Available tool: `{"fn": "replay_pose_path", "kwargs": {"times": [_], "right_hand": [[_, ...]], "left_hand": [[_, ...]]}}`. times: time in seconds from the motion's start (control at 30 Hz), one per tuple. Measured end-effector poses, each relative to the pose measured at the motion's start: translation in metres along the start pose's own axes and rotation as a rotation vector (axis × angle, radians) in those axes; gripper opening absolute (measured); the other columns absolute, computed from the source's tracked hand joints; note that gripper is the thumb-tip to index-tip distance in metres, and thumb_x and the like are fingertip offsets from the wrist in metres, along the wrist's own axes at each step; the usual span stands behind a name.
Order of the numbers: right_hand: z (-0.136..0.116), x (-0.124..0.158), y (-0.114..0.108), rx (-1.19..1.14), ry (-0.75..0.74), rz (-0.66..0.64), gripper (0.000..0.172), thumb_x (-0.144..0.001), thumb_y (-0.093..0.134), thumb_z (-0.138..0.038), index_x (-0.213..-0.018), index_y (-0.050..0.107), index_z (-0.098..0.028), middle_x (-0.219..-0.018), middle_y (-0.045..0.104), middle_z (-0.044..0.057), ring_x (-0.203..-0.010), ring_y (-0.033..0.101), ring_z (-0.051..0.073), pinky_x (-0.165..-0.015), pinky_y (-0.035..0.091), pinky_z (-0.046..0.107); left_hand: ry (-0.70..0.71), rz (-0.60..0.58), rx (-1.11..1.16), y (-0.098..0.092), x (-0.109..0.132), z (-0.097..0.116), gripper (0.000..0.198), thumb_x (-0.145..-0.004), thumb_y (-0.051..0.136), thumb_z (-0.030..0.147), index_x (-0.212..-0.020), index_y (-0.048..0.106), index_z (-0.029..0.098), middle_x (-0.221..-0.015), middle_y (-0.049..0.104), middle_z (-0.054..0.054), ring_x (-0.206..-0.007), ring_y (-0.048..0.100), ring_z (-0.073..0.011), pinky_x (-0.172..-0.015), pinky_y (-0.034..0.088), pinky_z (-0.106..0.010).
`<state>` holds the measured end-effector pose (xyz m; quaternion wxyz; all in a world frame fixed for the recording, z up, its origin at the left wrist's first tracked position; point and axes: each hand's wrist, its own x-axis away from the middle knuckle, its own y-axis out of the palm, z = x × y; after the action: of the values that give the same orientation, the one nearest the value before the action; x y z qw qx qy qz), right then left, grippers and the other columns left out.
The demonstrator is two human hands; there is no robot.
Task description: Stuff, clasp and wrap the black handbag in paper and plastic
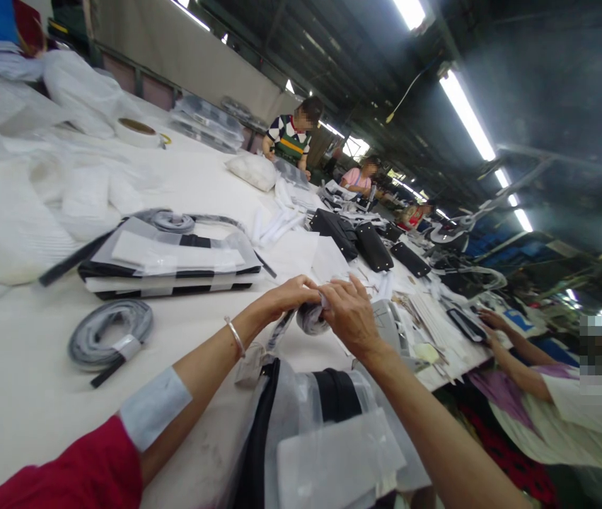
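Note:
My left hand (296, 295) and my right hand (350, 314) meet over a coiled strap (311, 322) in pale wrapping, fingers closed on it from both sides. A tail of the strap hangs down left of the coil. Just below and nearer to me lies a black bag (337, 396) under translucent wrapping, with a white sheet (340, 463) on top. To the left, another wrapped black bag (173, 265) bears a coiled strap (173, 220). A second wrapped coil (110, 334), bound with a pale band, rests on the table before it.
White wrapping material (19, 205) is heaped at the left of the white table (25, 375), near a tape roll (138, 131). Black bag parts (373, 247) lie farther along. At the right, a co-worker's hands (491, 329) handle a black piece. Other people work at the far side.

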<state>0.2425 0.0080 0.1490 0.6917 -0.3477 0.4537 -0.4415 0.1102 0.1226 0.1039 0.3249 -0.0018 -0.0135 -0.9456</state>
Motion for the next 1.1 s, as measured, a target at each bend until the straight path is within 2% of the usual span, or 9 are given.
{"fn": "replay_pose_path", "kwargs": {"times": [0.1,0.17,0.23,0.33,0.47,0.63,0.87,0.97,1.1], "right_hand": [[0.002,-0.01,0.017,0.039,0.063,-0.117,0.029,-0.081,0.067,-0.015,-0.109,0.064,-0.02,-0.107,0.071,0.011,-0.111,0.06,0.028,-0.116,0.023,0.052],[0.005,-0.012,0.026,-0.003,0.141,-0.164,0.047,-0.078,0.074,-0.022,-0.122,0.058,-0.019,-0.121,0.068,0.014,-0.118,0.058,0.032,-0.113,0.027,0.056],[0.012,-0.007,0.029,-0.082,0.221,-0.164,0.064,-0.077,0.076,-0.029,-0.134,0.051,-0.017,-0.133,0.061,0.017,-0.123,0.055,0.033,-0.111,0.03,0.057],[0.024,0.016,0.016,-0.206,0.295,-0.111,0.05,-0.079,0.073,-0.031,-0.125,0.061,-0.017,-0.129,0.065,0.015,-0.122,0.057,0.033,-0.111,0.032,0.056],[0.037,0.077,-0.025,-0.507,0.615,-0.037,0.027,-0.083,0.066,-0.039,-0.104,0.073,-0.024,-0.112,0.074,0.007,-0.106,0.066,0.029,-0.099,0.047,0.045],[0.031,0.196,-0.063,-0.793,1.291,0.102,0.043,-0.067,0.073,-0.061,-0.083,0.076,-0.021,-0.078,0.075,0.007,-0.075,0.069,0.025,-0.071,0.055,0.033],[-0.075,0.339,-0.021,-1.378,1.806,0.092,0.05,-0.051,0.083,-0.064,-0.066,0.072,-0.018,-0.061,0.069,0.006,-0.055,0.065,0.02,-0.056,0.052,0.031],[-0.124,0.334,-0.007,-1.655,1.794,-0.028,0.056,-0.055,0.084,-0.062,-0.086,0.075,-0.017,-0.084,0.075,0.013,-0.074,0.071,0.024,-0.067,0.055,0.034],[-0.143,0.288,-0.009,-2.113,1.55,0.023,0.068,-0.061,0.086,-0.054,-0.115,0.067,-0.017,-0.114,0.071,0.015,-0.106,0.067,0.029,-0.093,0.052,0.045]], "left_hand": [[-0.013,0.022,-0.112,-0.009,-0.002,-0.002,0.063,-0.063,0.071,0.032,-0.12,0.054,0.014,-0.105,0.071,-0.011,-0.094,0.066,-0.0238,-0.077,0.05,-0.028],[-0.021,0.094,-0.19,-0.017,-0.006,-0.006,0.076,-0.063,0.074,0.034,-0.131,0.047,0.013,-0.126,0.063,-0.018,-0.111,0.061,-0.0283,-0.088,0.048,-0.032],[-0.024,0.144,-0.248,-0.024,-0.011,-0.012,0.078,-0.066,0.072,0.035,-0.134,0.044,0.012,-0.136,0.055,-0.022,-0.12,0.057,-0.03,-0.094,0.046,-0.034],[-0.018,0.151,-0.3,-0.033,-0.016,-0.018,0.067,-0.072,0.067,0.036,-0.131,0.048,0.012,-0.13,0.06,-0.019,-0.114,0.061,-0.0277,-0.092,0.048,-0.034],[0.004,0.128,-0.382,-0.036,-0.017,-0.021,0.05,-0.075,0.065,0.036,-0.119,0.058,0.013,-0.117,0.068,-0.015,-0.106,0.065,-0.0265,-0.089,0.05,-0.033],[0.016,0.058,-0.554,-0.028,-0.017,-0.023,0.04,-0.077,0.062,0.033,-0.112,0.063,0.014,-0.112,0.07,-0.012,-0.103,0.066,-0.0257,-0.09,0.049,-0.032],[-0.026,0.044,-0.87,-0.01,-0.018,-0.044,0.044,-0.077,0.065,0.039,-0.116,0.06,0.018,-0.116,0.069,-0.014,-0.107,0.064,-0.0309,-0.087,0.046,-0.034],[-0.059,0.071,-0.994,-0.005,-0.016,-0.049,0.044,-0.08,0.064,0.04,-0.119,0.058,0.021,-0.116,0.069,-0.013,-0.11,0.062,-0.0327,-0.087,0.045,-0.035],[-0.085,0.016,-1.088,-0.003,-0.014,-0.038,0.04,-0.085,0.064,0.036,-0.12,0.058,0.018,-0.11,0.07,-0.011,-0.106,0.062,-0.0292,-0.087,0.044,-0.033]]}}
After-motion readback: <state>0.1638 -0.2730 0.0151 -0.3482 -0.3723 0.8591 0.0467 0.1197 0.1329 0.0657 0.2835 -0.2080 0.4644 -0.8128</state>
